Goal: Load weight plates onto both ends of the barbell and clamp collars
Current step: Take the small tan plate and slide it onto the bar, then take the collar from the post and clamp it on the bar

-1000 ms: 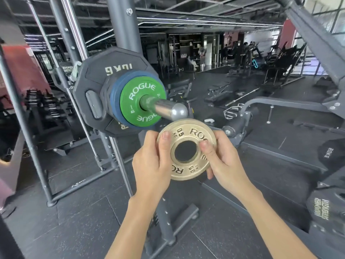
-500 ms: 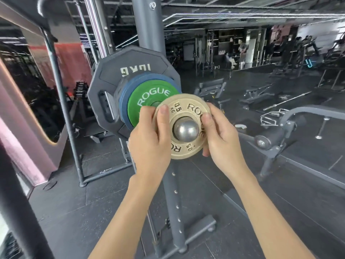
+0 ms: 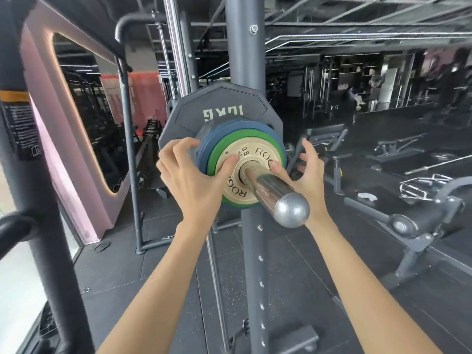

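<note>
Sleeve, one, chrome, round-ended, pointing at the camera. Plates on it, four, stacked face to face: tan plate outermost, green plate behind, blue plate next, black plate marked 10KG at the back. Hands, two, both spread, fingers unclenched: left hand thumb pressing the tan face; right hand thumb on its right edge. Upright, one, grey, behind the stack.

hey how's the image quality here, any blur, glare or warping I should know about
Head view: the plates and hands, left and right, are fairly sharp; the far right background smears with motion blur. The chrome sleeve shows bright glare streaks. Wide-angle distortion bends the rack post at left. The gym is dim, with washed-out brightness at lower left.
</note>
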